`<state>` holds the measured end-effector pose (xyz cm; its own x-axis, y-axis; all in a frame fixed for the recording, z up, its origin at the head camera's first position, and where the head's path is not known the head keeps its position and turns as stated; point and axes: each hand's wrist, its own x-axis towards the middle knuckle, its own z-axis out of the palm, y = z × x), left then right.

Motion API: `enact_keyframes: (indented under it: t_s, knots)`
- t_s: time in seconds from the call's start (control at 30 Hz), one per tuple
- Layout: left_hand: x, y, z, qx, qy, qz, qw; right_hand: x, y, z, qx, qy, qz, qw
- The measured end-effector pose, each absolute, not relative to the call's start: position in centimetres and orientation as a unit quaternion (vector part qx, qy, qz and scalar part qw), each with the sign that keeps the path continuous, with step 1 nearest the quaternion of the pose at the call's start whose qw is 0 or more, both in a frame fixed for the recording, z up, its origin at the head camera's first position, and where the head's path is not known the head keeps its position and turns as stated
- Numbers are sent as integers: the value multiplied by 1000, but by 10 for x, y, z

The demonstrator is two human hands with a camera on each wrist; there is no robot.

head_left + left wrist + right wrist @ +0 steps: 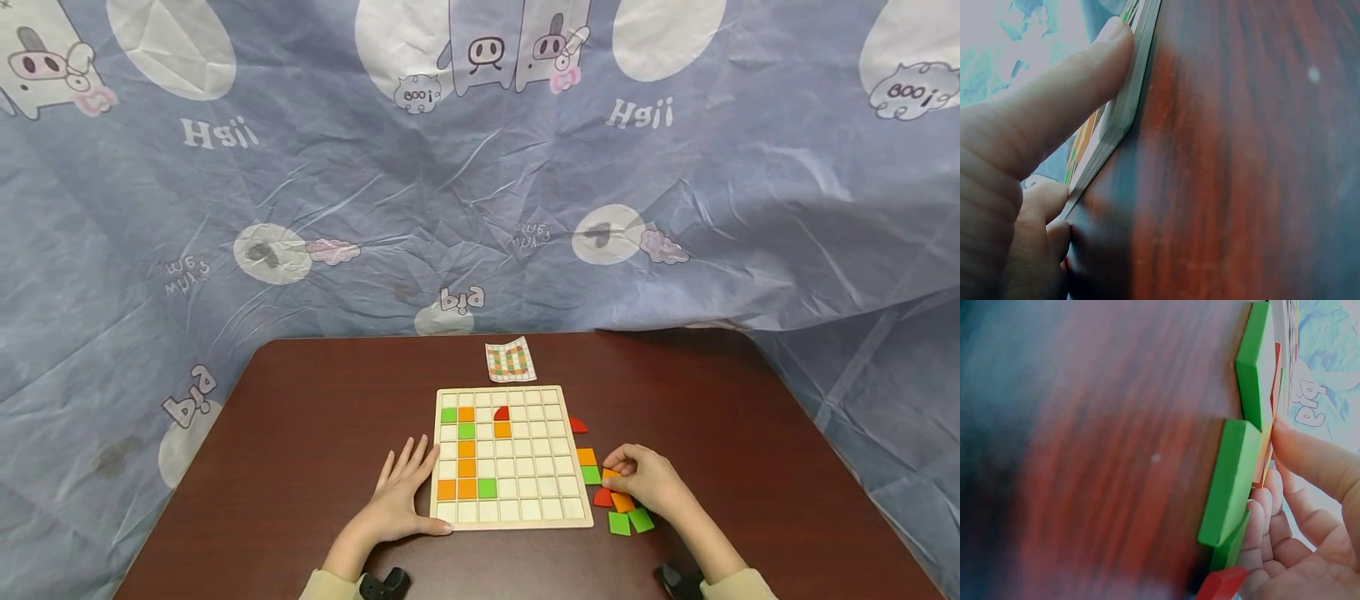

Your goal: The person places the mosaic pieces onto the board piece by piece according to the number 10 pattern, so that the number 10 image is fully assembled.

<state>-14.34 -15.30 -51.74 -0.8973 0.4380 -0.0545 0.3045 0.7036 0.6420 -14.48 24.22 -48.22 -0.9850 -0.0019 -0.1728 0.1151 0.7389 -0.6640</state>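
A pale wooden grid board [527, 490] lies on the table, with orange, green and red tiles set in some of its squares. My left hand [401, 500] lies spread at the board's left side. Its thumb [1094, 69] touches the near left corner, and its other fingers reach along the left edge. Right of the board, my right hand [651, 481] pinches an orange tile [611, 474] between thumb and fingertips. Just below it is a loose cluster: a red quarter-round tile [602, 497], an orange tile [622, 502] and green tiles [618, 524].
Against the board's right edge lie another orange tile [586, 457], a green tile [591, 475] and a red quarter-round tile [577, 425]. Behind the board sits a small printed pattern card [511, 362]. A grey-blue printed cloth [420, 192] hangs beyond the dark table [337, 392].
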Motion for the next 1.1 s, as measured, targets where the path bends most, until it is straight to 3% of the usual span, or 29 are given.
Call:
enact_keyframes:
  t_s: [0.7, 1.1]
  knots:
    - [-145, -154, -518, 200, 918, 326, 106, -138, 238, -477, -5, 934, -345, 89]
    - [-145, -154, -520, 202, 918, 324, 105, -139, 250, -479, -41, 886, -446, 118]
